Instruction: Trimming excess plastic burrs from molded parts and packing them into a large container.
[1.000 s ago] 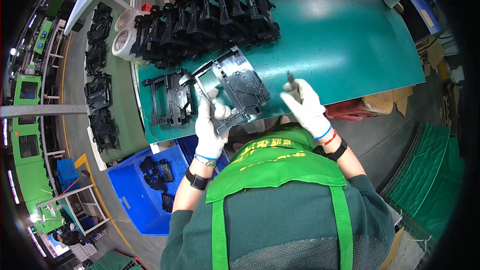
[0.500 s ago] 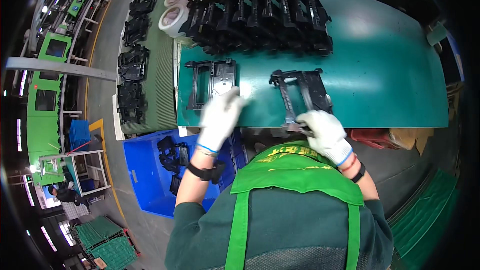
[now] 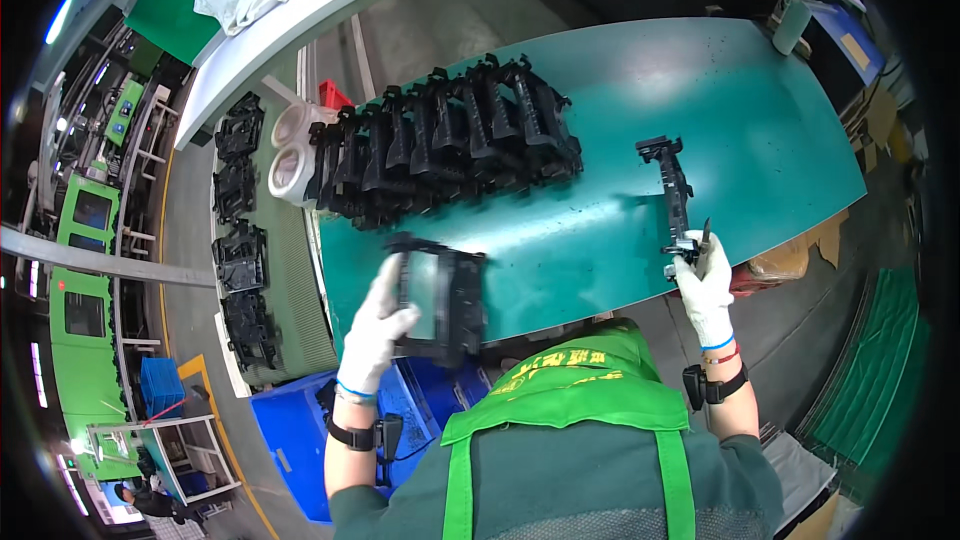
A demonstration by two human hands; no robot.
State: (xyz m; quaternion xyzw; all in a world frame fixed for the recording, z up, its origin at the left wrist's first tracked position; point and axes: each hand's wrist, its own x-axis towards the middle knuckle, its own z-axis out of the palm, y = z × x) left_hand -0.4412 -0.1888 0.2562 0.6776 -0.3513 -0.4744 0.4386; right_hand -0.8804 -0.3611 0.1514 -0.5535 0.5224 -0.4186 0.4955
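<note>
- Gloves of white fabric cover the left hand and the right hand.
- The left hand grips a black plastic frame by its left side, with the frame slightly blurred over the bench's near edge; a side hold like this probably keeps its face unobstructed.
- The right hand pinches the near end of a second black frame, turned edge-on, perhaps to keep the bulk of it clear of the fingers. A thin dark tool juts up from the same hand. Whether the far end rests on the bench is unclear.
- Below the left forearm sits a blue bin; the arm and the held frame hide much of its inside, so its contents cannot be told.
- Across the green bench, a row of black frames stands packed side by side, likely upright to save room.
- White rolls sit beside the row's left end, with a red object just behind.
- Further left, a ridged green conveyor carries more black parts along its outer side.
- Farther off, a blue crate stands near green machines; its contents are too small to read.
</note>
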